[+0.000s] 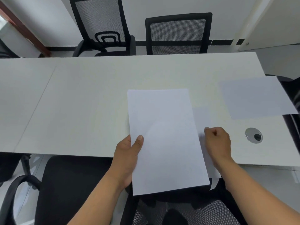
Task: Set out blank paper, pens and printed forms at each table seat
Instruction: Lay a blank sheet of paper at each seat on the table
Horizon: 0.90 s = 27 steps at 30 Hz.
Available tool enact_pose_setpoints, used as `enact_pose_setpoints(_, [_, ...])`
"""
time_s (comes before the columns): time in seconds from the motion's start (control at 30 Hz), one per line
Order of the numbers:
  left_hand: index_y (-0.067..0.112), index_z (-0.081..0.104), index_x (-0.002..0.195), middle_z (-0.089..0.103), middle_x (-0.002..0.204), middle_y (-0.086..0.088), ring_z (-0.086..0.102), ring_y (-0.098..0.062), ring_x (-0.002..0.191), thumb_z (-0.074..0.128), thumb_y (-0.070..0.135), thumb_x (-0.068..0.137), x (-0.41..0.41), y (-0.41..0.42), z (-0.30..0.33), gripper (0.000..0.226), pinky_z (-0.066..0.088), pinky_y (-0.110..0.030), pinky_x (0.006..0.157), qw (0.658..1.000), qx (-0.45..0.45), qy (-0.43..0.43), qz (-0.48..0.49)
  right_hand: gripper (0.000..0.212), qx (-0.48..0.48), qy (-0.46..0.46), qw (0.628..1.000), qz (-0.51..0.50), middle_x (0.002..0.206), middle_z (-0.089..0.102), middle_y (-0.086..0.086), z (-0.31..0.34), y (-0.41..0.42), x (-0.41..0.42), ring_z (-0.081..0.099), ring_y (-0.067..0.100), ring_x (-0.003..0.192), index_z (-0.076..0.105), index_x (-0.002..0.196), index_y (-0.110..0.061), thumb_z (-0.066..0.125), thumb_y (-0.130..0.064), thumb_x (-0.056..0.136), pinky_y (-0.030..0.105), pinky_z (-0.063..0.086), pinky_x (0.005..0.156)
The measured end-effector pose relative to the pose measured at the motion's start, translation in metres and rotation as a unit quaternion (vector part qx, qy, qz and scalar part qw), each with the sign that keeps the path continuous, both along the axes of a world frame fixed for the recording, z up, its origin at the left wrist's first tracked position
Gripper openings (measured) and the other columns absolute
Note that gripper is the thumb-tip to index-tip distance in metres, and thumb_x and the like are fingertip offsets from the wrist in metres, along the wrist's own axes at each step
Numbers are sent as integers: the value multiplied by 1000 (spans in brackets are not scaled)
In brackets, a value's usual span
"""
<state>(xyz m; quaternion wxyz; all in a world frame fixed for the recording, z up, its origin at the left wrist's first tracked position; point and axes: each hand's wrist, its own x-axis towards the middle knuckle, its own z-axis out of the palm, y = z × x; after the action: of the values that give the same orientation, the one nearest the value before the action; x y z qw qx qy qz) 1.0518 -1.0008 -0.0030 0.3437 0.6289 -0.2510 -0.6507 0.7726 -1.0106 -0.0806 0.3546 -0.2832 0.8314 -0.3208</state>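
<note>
My left hand grips a stack of blank white paper by its left edge, thumb on top, holding it above the near edge of the white table. My right hand sits just right of the stack with fingers curled, pinching a blurred sheet that lies partly under the stack and on the table. Another blank sheet lies flat at the table's right end, overhanging the edge. No pens or printed forms are in view.
Two black mesh chairs stand on the far side of the table. A black chair is under me at the near side, another at the right end. A round cable grommet sits in the tabletop near my right hand.
</note>
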Motion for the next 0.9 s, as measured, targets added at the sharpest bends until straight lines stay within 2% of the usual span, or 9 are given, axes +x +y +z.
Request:
enact_pose_setpoints(0.07, [18,76,126,84,117,-6,82,-30,105,58,27,114,-1,2,6,24,66,-40,80,1000,-2,-2,3,41,-18,-167,986,3,78,66,1,34,-4,14,61,22,70,62,82,-8,55,-39,109,34,45,69])
enact_pose_setpoints(0.1, [19,76,126,84,117,-6,82,-29,105,58,27,114,0,3,9,24,66,-40,79,1000,-4,-5,3,43,-12,-248,968,23,82,74,-2,50,-4,22,69,19,71,69,86,-12,52,-42,112,33,50,73])
enact_pose_setpoints(0.17, [20,76,127,84,118,-5,82,-29,105,58,28,114,2,6,16,24,66,-40,81,1000,-13,-11,7,39,9,-344,936,76,104,84,-6,79,0,33,81,12,92,79,110,-20,49,-45,115,35,57,89])
enact_pose_setpoints(0.23, [20,77,127,84,119,-5,82,-29,106,58,28,114,7,9,25,24,65,-43,86,1000,-20,-13,14,30,10,-344,931,122,116,84,-4,92,2,39,81,12,103,76,123,-18,57,-38,112,36,57,92])
enact_pose_setpoints(0.33, [21,77,127,84,118,-5,82,-29,105,57,27,114,14,16,41,24,65,-44,86,999,-29,-17,22,20,-3,-319,933,166,114,84,4,106,4,47,81,29,106,72,124,-11,65,-17,106,50,62,97])
enact_pose_setpoints(0.4, [21,77,126,84,117,-5,83,-28,104,57,27,115,22,22,56,24,66,-42,82,999,-39,-21,29,20,-2,-305,934,187,113,84,4,117,3,57,82,31,103,72,124,-11,65,-13,105,53,62,100])
enact_pose_setpoints(0.5, [21,77,127,84,118,-5,82,-28,105,56,28,115,39,31,75,25,66,-43,84,997,-53,-35,53,19,-7,-291,932,214,112,84,2,135,1,77,82,28,101,73,122,-14,65,-11,105,51,62,100])
enact_pose_setpoints(0.67, [25,77,129,83,120,0,81,-24,109,53,27,116,69,54,104,27,64,-49,97,991,-78,-68,84,16,-22,-289,920,264,108,85,3,163,2,114,82,31,98,73,118,-14,65,-12,104,54,62,96])
enact_pose_setpoints(0.9, [23,76,131,83,123,0,80,-24,112,53,26,116,131,100,137,28,63,-50,99,979,-110,-90,147,16,-44,-289,899,326,106,85,3,200,18,187,83,32,94,72,117,-16,64,-12,104,51,63,90])
